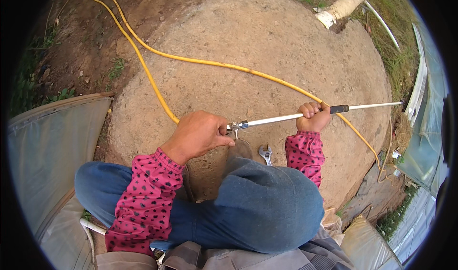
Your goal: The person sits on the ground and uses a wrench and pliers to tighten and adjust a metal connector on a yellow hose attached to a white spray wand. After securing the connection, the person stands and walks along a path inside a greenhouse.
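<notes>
My left hand (200, 132) is closed around the joint where a yellow hose (154, 80) meets a metal valve (234, 125) with a small lever. From the valve a silver spray lance (275, 120) runs to the right, tilted slightly up in the picture. My right hand (315, 116) grips the lance beside its black sleeve (339, 109). The thin end of the lance reaches towards the right rim. An adjustable wrench (266, 154) lies on the ground beside my shoe (240, 150), below the lance. My left palm hides the hose fitting.
Bare packed ground or concrete (247, 30) spreads ahead, crossed by a second stretch of yellow hose (229, 67). A pale thick pipe (347, 3) lies at the upper right. Plastic sheeting stands at the left (57, 145) and right (425, 127).
</notes>
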{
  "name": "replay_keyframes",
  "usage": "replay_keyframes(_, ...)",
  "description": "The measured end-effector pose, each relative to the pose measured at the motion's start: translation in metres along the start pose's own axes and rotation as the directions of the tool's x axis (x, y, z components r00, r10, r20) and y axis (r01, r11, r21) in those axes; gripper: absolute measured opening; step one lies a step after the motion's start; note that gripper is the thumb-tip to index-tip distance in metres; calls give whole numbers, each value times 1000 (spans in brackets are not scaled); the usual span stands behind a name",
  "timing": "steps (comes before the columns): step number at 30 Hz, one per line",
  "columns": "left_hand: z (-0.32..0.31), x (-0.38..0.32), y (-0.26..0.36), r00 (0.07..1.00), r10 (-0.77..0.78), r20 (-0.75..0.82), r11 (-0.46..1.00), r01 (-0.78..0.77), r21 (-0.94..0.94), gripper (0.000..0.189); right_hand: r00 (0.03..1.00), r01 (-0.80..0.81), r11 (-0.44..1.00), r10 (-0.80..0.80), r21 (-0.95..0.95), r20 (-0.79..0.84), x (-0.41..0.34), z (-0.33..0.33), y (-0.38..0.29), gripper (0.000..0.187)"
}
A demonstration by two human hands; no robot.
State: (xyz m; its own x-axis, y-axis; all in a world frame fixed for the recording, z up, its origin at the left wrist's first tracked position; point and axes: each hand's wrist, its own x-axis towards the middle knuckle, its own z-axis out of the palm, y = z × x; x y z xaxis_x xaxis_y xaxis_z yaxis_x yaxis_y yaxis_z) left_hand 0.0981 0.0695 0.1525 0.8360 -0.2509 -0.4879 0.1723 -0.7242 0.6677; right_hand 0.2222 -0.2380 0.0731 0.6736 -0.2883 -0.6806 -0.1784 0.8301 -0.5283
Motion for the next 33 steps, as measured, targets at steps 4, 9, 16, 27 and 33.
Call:
replay_keyframes(4,-13,-1,-10,995,-62,-76,997,59,-48,35,999,-24,999,23,26,47,2,-4,2,24)
replay_keyframes(9,-5,1,-18,986,49,-157,998,-55,-36,31,998,19,998,-23,62,58,9,-11,-4,27)
replay_keyframes(16,4,4,-10,981,119,-154,990,-106,91,36,998,-31,979,17,200,68,16,-24,-12,29)
replay_keyframes(27,34,-3,32,953,-19,-304,977,82,196,70,984,-53,973,12,225,180,10,-23,-11,30)
replay_keyframes(33,36,-4,30,966,-96,-240,985,127,119,50,974,-57,985,19,162,226,3,-15,-7,29)
